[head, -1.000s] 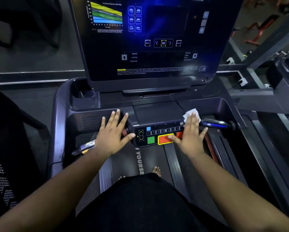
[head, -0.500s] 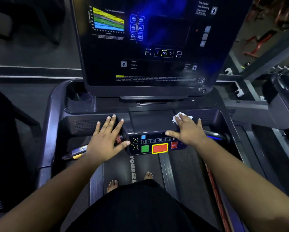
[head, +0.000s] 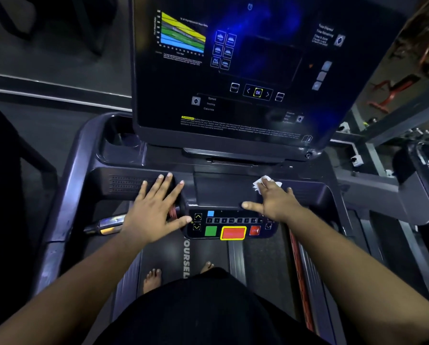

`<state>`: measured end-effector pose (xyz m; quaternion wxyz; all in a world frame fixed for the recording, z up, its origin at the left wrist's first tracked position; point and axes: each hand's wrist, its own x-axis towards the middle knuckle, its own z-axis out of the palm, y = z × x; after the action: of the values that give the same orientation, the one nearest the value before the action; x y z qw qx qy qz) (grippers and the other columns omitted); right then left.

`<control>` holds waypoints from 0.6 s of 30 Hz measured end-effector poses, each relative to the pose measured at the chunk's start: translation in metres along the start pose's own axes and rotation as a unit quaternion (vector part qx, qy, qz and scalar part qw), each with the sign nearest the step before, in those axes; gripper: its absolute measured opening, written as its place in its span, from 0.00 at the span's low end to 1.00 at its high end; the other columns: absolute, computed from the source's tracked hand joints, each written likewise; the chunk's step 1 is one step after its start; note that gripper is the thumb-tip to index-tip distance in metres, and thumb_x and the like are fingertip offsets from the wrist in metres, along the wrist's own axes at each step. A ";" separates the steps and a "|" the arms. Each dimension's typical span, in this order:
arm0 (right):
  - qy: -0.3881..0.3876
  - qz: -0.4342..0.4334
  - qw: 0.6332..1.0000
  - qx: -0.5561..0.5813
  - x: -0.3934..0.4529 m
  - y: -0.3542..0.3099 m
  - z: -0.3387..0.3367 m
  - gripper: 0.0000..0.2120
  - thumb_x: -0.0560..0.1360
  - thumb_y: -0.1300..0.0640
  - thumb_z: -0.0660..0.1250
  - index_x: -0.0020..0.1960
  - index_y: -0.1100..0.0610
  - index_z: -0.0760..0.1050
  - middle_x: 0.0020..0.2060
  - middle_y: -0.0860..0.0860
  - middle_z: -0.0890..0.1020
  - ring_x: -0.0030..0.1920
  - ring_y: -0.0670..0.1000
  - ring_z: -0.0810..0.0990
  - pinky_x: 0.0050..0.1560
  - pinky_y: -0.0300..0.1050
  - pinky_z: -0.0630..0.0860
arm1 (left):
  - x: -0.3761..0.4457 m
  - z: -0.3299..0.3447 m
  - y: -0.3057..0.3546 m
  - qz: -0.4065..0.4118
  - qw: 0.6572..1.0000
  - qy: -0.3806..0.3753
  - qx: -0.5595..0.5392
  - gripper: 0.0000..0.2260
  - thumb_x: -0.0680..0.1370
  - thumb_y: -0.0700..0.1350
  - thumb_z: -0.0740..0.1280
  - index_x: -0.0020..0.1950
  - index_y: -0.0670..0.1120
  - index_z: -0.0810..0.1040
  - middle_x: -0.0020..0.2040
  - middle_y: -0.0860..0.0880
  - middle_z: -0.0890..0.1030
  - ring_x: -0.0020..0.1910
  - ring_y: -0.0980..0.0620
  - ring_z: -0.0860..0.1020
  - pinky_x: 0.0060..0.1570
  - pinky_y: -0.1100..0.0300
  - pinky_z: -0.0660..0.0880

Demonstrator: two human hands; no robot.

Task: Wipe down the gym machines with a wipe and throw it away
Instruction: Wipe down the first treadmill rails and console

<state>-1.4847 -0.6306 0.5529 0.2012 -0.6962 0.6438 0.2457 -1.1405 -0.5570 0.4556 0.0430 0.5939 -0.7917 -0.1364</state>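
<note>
I stand on a dark treadmill point(head: 66, 195) and face its console. My right hand point(head: 274, 201) lies flat with spread fingers and presses a white wipe point(head: 258, 184) onto the console shelf, right of the flat centre pad point(head: 220, 190). Only the wipe's far edge shows past my fingertips. My left hand point(head: 153, 207) rests flat and spread on the shelf's left side, its thumb beside the button panel point(head: 230, 225) with green and red keys.
A large dark display point(head: 233, 70) rises behind the shelf. A cup holder point(head: 123, 143) sits at the back left. A chrome handgrip point(head: 106, 225) sticks out under my left wrist. Another machine point(head: 422, 170) stands to the right. My bare feet point(head: 153, 277) are on the belt.
My right hand slid the wipe up off the button panel to the shelf's back right. The left hand stayed in place. The view tilted a little.
</note>
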 end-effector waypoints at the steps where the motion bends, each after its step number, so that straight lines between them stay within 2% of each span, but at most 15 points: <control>1: -0.006 0.000 1.000 0.004 0.004 0.000 0.000 0.63 0.58 0.14 0.44 0.83 0.51 0.50 0.83 0.49 0.44 0.82 0.50 0.43 0.77 0.72 0.43 | 0.000 -0.001 0.000 -0.001 1.000 -0.003 0.001 0.43 0.75 0.80 0.40 0.83 0.58 0.37 0.84 0.47 0.40 0.83 0.48 0.40 0.81 0.40 0.43; 5: -0.032 0.024 0.999 0.015 0.006 -0.008 -0.002 0.61 0.61 0.16 0.40 0.84 0.53 0.46 0.82 0.48 0.39 0.82 0.49 0.37 0.75 0.74 0.37 | 0.001 -0.003 0.003 -0.005 1.000 0.001 0.003 0.44 0.74 0.80 0.39 0.83 0.57 0.37 0.84 0.47 0.41 0.83 0.48 0.40 0.81 0.40 0.43; 10: -0.073 0.112 0.991 0.021 0.012 -0.056 -0.009 0.68 0.54 0.14 0.31 0.83 0.55 0.44 0.82 0.54 0.39 0.81 0.55 0.35 0.71 0.76 0.30 | 0.000 -0.004 0.004 -0.003 1.000 0.011 -0.002 0.44 0.75 0.80 0.40 0.84 0.56 0.39 0.84 0.45 0.38 0.83 0.47 0.40 0.81 0.39 0.45; 13: -0.092 0.111 0.988 0.053 0.019 -0.105 -0.022 0.63 0.62 0.15 0.34 0.83 0.57 0.49 0.82 0.58 0.47 0.82 0.59 0.40 0.75 0.72 0.35 | -0.001 -0.003 0.005 -0.003 1.000 0.025 -0.010 0.46 0.75 0.79 0.43 0.85 0.52 0.42 0.84 0.43 0.37 0.84 0.45 0.42 0.80 0.38 0.48; 15: -0.096 0.108 0.988 0.054 0.019 -0.140 -0.025 0.65 0.62 0.14 0.36 0.83 0.59 0.49 0.82 0.60 0.48 0.82 0.61 0.42 0.77 0.68 0.38 | -0.002 -0.002 0.004 -0.008 1.000 0.023 -0.019 0.48 0.75 0.80 0.45 0.85 0.50 0.42 0.84 0.43 0.36 0.84 0.45 0.42 0.80 0.38 0.47; 18: -0.099 0.036 0.993 0.051 0.017 -0.182 -0.016 0.62 0.64 0.15 0.38 0.83 0.59 0.47 0.82 0.60 0.46 0.82 0.60 0.41 0.77 0.67 0.37 | -0.001 -0.003 0.004 -0.012 0.999 0.013 -0.030 0.51 0.74 0.81 0.44 0.85 0.47 0.41 0.83 0.43 0.36 0.83 0.46 0.41 0.81 0.39 0.46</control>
<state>-1.3015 -0.6371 0.5485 0.2902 -0.6337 0.6572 0.2869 -1.1433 -0.5551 0.4594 0.0698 0.6032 -0.7797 -0.1531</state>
